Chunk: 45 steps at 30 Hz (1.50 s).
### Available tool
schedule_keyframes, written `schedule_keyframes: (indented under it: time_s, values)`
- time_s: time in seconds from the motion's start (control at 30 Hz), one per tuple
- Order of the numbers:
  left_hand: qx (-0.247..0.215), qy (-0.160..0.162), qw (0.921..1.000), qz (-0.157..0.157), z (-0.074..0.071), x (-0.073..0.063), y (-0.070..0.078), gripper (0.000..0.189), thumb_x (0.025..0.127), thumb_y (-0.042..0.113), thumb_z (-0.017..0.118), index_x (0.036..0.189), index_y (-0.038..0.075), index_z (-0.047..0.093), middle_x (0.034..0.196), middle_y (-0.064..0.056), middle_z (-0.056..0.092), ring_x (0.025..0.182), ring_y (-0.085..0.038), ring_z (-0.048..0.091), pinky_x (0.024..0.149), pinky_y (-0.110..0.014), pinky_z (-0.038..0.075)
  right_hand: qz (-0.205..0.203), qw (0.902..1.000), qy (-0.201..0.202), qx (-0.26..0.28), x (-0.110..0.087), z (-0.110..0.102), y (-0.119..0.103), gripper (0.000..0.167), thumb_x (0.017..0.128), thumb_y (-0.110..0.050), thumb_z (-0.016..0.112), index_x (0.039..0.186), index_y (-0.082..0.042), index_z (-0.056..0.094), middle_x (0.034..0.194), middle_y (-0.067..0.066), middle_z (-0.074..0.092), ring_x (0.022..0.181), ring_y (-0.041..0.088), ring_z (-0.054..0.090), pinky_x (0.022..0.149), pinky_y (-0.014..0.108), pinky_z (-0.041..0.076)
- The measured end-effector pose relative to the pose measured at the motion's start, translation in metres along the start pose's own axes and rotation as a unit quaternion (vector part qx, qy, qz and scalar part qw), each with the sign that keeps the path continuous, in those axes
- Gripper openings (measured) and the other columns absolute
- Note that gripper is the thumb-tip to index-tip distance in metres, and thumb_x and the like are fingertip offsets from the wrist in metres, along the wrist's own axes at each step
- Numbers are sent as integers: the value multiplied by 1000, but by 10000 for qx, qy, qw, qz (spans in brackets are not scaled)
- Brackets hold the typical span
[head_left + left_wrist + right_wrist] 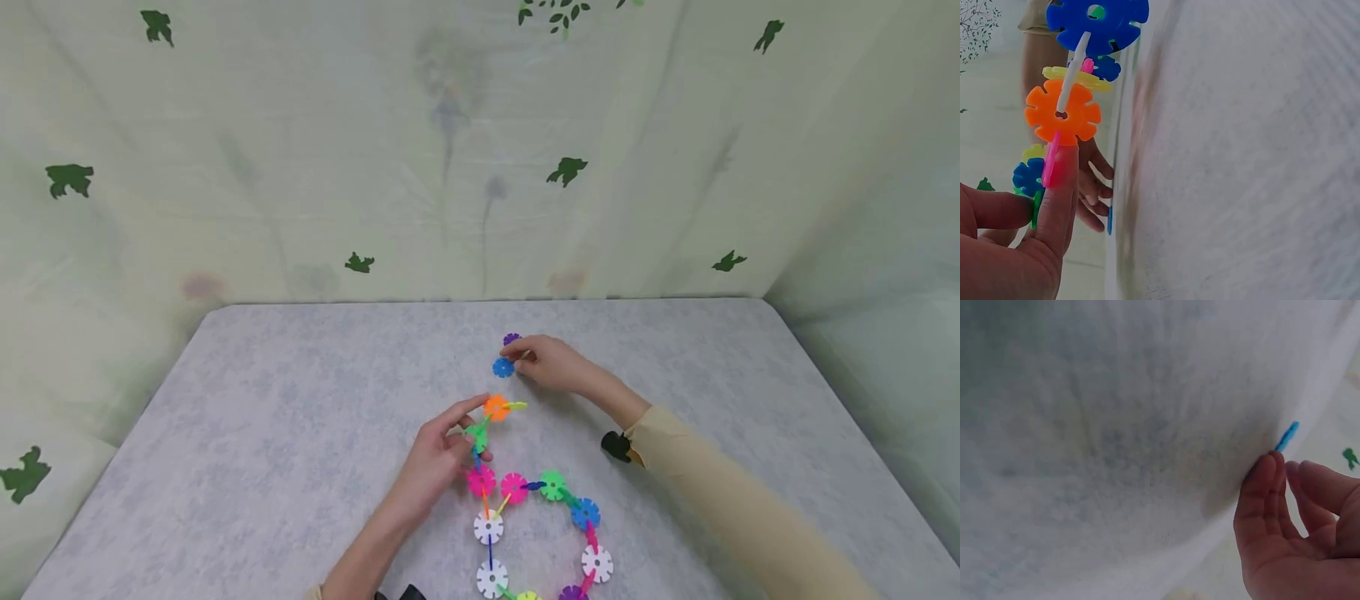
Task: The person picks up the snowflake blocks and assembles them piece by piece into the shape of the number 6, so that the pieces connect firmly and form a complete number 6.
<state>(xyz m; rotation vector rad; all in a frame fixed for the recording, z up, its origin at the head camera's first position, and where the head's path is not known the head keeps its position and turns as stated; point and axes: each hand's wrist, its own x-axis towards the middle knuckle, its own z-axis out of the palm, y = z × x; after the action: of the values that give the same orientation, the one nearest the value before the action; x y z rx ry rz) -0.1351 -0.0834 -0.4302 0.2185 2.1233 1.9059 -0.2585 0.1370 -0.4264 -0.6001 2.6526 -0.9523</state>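
Note:
My left hand (442, 450) pinches a green notched plastic disc (477, 437) between thumb and fingers, part of a chain of interlocked snowflake discs. In the left wrist view, an orange disc (1063, 114) and a pink disc (1051, 160) rise by the index finger. On the far part of the table, my right hand (551, 362) has its fingertips at a loose blue disc (503, 367), which lies flat. A purple disc (512, 338), partly hidden by the fingers, is just beyond. The right wrist view shows the blue disc (1287, 436) edge-on past the bent fingers.
The chain continues toward me as a ring, with a white disc (488, 527), a pink disc (514, 488) and several others, cut off by the bottom edge. A grey mottled cloth covers the table (300, 400). A pale curtain (300, 167) hangs behind it.

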Motion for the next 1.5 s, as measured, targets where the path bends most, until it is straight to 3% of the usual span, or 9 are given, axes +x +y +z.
schedule_keyframes:
  time_s: [0.13, 0.27, 0.5, 0.7, 0.87, 1.1, 1.23, 1.5]
  values:
    - [-62, -69, 10000, 10, 1, 0, 1, 56, 93, -6, 45, 140, 23, 56, 105, -15, 53, 69, -27, 63, 55, -28, 46, -97, 9993, -152, -323, 10, 2, 3, 28, 92, -7, 67, 120, -11, 69, 107, 5, 62, 87, 20, 54, 78, 31, 49]
    - [-136, -82, 9999, 54, 2, -1, 3, 55, 94, -6, 46, 141, 21, 55, 106, -16, 52, 70, -26, 63, 55, -27, 44, -111, 9997, -158, -116, 9, 3, 3, 23, 86, -5, 74, 107, -11, 66, 100, 4, 61, 80, 19, 53, 72, 29, 48]
    - [43, -64, 9999, 143, 4, -3, 4, 52, 96, -5, 46, 141, 20, 54, 106, -15, 54, 66, -24, 58, 51, -23, 40, -195, 9998, 2, -17, -9, 0, 4, 7, 90, -6, 70, 93, -12, 68, 89, -2, 66, 81, 16, 56, 77, 32, 49]
    - [-1, -45, 10000, 29, 3, -3, 3, 52, 97, -5, 46, 141, 21, 54, 107, -15, 53, 73, -25, 63, 56, -26, 46, -193, 9991, 255, 283, -35, -5, 4, 7, 93, -10, 68, 98, -13, 72, 92, -4, 69, 83, 13, 60, 81, 33, 52]
    - [-98, -34, 9999, -13, 0, -2, 4, 51, 98, -3, 46, 142, 21, 53, 107, -16, 53, 79, -27, 66, 59, -28, 49, -117, 9956, 382, 849, -63, -7, -6, 14, 96, -15, 65, 108, -11, 72, 95, -2, 70, 84, 18, 65, 77, 33, 55]
    - [-303, -57, 9995, 21, -2, -4, 6, 52, 98, -4, 45, 142, 21, 53, 107, -16, 52, 84, -31, 66, 60, -28, 50, 173, 9754, 795, 2051, -87, -2, -17, 21, 96, -15, 65, 111, -2, 69, 90, 12, 71, 80, 30, 68, 75, 40, 57]
    - [-383, -41, 9992, 66, -1, -5, 6, 51, 98, -4, 46, 143, 20, 52, 107, -15, 51, 86, -35, 65, 59, -27, 49, 144, 9662, 936, 2397, -90, 2, -18, 23, 95, -14, 66, 111, 2, 68, 88, 17, 71, 79, 34, 68, 75, 42, 57]
    - [38, 123, 9995, 276, 3, -6, 5, 53, 97, -6, 47, 140, 23, 55, 106, -15, 53, 81, -29, 67, 58, -28, 50, 265, 9456, 1263, 2987, -93, 13, -25, 21, 96, -9, 64, 112, 4, 68, 92, 20, 71, 82, 40, 69, 72, 37, 58]
